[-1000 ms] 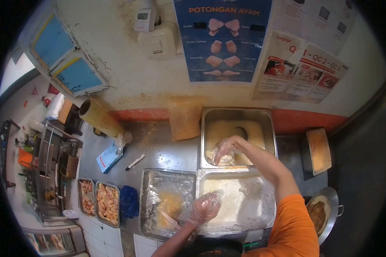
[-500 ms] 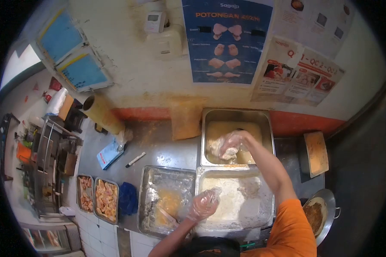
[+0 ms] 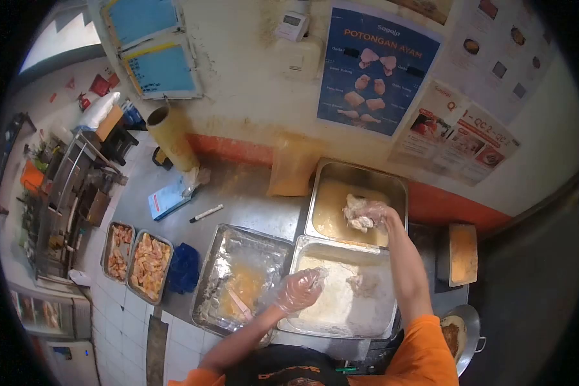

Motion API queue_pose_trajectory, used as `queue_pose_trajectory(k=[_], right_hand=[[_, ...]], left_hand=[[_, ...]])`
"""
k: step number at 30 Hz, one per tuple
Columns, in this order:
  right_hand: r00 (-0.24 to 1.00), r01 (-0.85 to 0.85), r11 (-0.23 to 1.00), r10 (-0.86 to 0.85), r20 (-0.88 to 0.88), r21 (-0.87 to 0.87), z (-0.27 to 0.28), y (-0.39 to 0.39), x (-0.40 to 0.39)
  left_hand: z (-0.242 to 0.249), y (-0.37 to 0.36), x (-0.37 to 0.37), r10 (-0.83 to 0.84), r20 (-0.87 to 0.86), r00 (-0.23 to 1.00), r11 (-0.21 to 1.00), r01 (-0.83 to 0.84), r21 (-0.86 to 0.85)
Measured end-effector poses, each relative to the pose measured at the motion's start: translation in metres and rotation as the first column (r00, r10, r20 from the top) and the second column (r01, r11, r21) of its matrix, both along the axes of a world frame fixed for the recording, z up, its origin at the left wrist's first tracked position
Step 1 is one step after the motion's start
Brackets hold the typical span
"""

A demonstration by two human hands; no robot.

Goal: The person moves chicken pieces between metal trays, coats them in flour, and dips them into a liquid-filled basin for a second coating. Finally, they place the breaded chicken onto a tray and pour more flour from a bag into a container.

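Observation:
My right hand (image 3: 374, 212), in a clear glove, holds pale, wet-looking coated pieces (image 3: 360, 222) above the cloudy liquid in the back metal pan (image 3: 312, 206). My left hand (image 3: 300, 291), also gloved, hangs over the left part of the flour pan (image 3: 392, 309). Its fingers are closed together around something pale and too small to name. White flour (image 3: 331, 289) lies in that pan, with clumps on its right side. To the left, another metal pan (image 3: 206, 276) contains yellowish wet batter and a pale-handled utensil (image 3: 240, 303).
Two trays of raw meat pieces (image 3: 150, 265) stand at the left beside a blue bag (image 3: 184, 267). A marker (image 3: 206, 213), a blue box (image 3: 168, 199) and a yellow tube (image 3: 172, 139) lie farther back. A wok (image 3: 463, 334) is at the right.
The view has shifted and tilted. My right hand has lifted the coated pieces a little and moved them toward the right of the liquid pan. My left hand remains over the flour pan.

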State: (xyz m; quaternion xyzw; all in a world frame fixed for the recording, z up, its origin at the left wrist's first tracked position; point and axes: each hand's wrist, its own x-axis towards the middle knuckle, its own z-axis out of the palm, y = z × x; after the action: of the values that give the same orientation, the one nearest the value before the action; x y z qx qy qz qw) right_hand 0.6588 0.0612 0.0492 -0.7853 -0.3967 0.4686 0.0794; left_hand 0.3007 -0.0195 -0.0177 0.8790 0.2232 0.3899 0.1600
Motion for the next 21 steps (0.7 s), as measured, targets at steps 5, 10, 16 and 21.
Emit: queue_pose_trajectory(k=[5, 10, 16, 21], right_hand=[[0.989, -0.008, 0.999, 0.015, -0.145, 0.052, -0.034, -0.013, 0.024], [0.999, -0.022, 0.993, 0.027, -0.044, 0.114, 0.041, -0.040, -0.015], [0.981, -0.010, 0.992, 0.034, -0.191, 0.126, 0.001, -0.039, 0.015], [0.970, 0.091, 0.958, -0.023, -0.244, 0.273, -0.027, -0.040, 0.028]], left_hand=[[0.031, 0.003, -0.004, -0.019, 0.220, 0.975, 0.845, 0.133, -0.518], [0.089, -0.012, -0.050, 0.259, 0.164, 0.952, 0.591, -0.022, -0.806], [0.096, -0.006, -0.155, 0.387, 0.284, 0.877, 0.731, -0.104, -0.675], [0.125, -0.025, -0.201, 0.648, 0.428, 0.630, 0.605, -0.085, -0.792]])
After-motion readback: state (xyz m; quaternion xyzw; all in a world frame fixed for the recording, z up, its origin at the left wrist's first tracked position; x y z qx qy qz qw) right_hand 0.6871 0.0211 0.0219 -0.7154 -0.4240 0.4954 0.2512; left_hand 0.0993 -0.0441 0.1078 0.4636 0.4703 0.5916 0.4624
